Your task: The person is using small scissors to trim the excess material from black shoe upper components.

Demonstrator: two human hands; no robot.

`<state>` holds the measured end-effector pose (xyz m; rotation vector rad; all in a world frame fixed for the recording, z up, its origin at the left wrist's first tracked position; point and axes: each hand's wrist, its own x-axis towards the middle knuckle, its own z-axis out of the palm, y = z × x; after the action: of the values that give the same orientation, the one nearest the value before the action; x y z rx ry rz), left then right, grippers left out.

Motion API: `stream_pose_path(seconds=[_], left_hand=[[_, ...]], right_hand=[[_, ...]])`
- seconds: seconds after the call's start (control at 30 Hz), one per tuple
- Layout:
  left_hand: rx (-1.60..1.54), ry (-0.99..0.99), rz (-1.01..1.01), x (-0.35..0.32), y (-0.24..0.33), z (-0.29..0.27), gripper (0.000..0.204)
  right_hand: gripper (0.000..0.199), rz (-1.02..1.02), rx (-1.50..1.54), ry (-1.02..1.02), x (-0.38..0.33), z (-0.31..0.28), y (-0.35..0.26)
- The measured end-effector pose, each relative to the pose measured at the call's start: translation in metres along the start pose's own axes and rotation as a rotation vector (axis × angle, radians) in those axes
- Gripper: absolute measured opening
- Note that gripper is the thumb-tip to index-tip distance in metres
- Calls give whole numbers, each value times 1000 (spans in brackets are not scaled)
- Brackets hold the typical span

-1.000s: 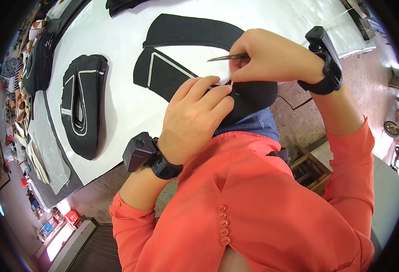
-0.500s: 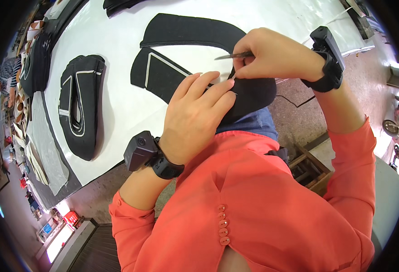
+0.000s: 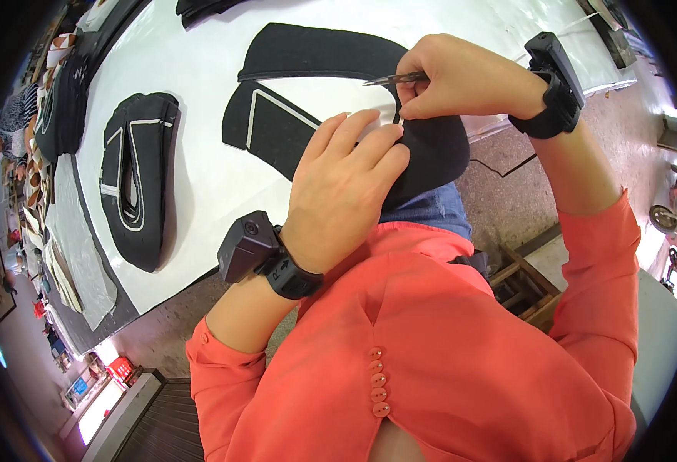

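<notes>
- A white bench (image 3: 200, 162) fills the upper part of the view, with a speckled floor (image 3: 508, 165) beyond its near edge and cluttered shelves along the left rim.
- The black fabric piece (image 3: 431, 146) being worked on lies at the bench's near edge, partly hanging over it, just in front of the person's body.
- The left hand (image 3: 342, 189) lies on top of this piece, fingers together and bent, pressing it down; its grip is closed over the fabric, and the fingertips (image 3: 369, 123) meet a thin white strip (image 3: 397, 117) along the piece's edge.
- The right hand (image 3: 461, 77) sits just above and beyond the left, touching it near the fingertips. Its grip is pinched tight round a small pair of scissors (image 3: 391, 78), whose slim metal tip points left over the fabric.
- How far the blades are parted cannot be told.
- Both wrists wear a black band with a small black box: the left one (image 3: 257, 250) by the bench edge, the right one (image 3: 554, 73) over the floor.
- A black panel with white edging (image 3: 269, 127) lies just left of the hands, and a curved black piece (image 3: 323, 54) lies beyond it.
- Further left, well apart, a stack of black shaped pieces with white trim (image 3: 134, 181) rests on the bench.
- The person wears an orange long-sleeved top (image 3: 446, 346).
</notes>
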<state>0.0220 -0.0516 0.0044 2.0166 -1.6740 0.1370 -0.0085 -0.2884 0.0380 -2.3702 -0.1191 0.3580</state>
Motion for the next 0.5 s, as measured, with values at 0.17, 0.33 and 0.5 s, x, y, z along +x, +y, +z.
stream_pose_path(seconds=[0.17,0.33,0.5], left_hand=[[21,-1,-36,1,4,4,22],[6,-1,-47,6,7,5,20],[52,-77,-77,9,10,-2,22]], right_hand=[[22,-78,-19,-36,6,-7,5],[22,-36,-57,-76,13,-11,3],[22,101,-120,-145,18,-17,-10]])
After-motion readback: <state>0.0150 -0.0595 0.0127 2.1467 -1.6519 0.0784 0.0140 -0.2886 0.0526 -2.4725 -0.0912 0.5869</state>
